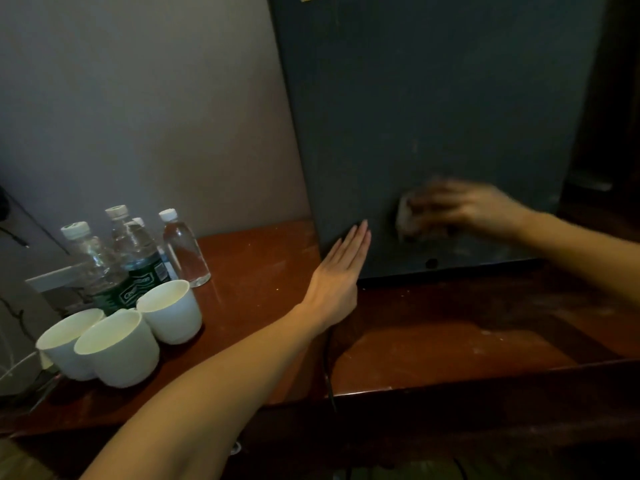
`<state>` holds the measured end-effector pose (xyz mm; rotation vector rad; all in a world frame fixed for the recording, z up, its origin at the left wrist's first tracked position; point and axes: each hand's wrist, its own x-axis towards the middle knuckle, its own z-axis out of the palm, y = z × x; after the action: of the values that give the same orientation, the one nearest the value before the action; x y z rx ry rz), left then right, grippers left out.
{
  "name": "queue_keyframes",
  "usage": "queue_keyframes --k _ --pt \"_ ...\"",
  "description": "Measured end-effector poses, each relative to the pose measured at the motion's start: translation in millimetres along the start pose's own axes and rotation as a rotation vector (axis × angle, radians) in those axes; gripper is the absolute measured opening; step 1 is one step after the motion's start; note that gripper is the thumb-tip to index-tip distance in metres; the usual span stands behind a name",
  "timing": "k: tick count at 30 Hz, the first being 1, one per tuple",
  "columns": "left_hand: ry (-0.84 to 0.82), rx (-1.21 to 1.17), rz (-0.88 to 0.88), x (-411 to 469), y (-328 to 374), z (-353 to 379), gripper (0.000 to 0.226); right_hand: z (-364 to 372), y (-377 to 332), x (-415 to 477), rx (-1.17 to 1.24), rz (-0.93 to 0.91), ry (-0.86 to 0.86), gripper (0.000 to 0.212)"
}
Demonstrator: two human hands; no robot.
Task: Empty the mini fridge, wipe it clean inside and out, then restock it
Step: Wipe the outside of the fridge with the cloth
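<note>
A: Hands?
B: The left hand lies flat, fingers straight, on the fridge; the right hand, blurred, holds a cloth against it
A: Fridge?
B: On the table, beside bottles

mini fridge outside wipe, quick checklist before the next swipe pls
1. Left hand lies flat, fingers straight, on the lower left edge of the dark blue-grey mini fridge, bracing it: ok.
2. Pale cloth under the right hand is against the fridge's lower wall: ok. The grip is blurred: cannot tell.
3. Clear plastic water bottles and three white cups stand left of the fridge, apart from it: ok.
4. Thin dark cord runs over the edge of the red-brown wooden table below the left wrist: not ok, it might snag.
5. Fridge emptied inside: cannot tell, only an outer face shows.
</note>
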<state>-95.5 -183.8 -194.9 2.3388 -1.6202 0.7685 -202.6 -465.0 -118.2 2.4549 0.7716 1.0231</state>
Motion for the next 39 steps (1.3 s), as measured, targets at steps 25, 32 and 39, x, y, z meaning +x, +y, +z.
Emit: queue_keyframes --k 25,32,39 --pt "0.026 0.062 0.101 70 44 -13 0.086 -5 -24 -114 0.031 0.844 0.197 0.060" --pt "-0.013 0.110 0.070 84 38 -19 0.083 3 -27 -65 0.350 1.747 0.768 0.046" --pt "-0.031 0.112 0.091 82 28 -18 0.083 50 -85 -32 0.481 2.226 1.014 0.051"
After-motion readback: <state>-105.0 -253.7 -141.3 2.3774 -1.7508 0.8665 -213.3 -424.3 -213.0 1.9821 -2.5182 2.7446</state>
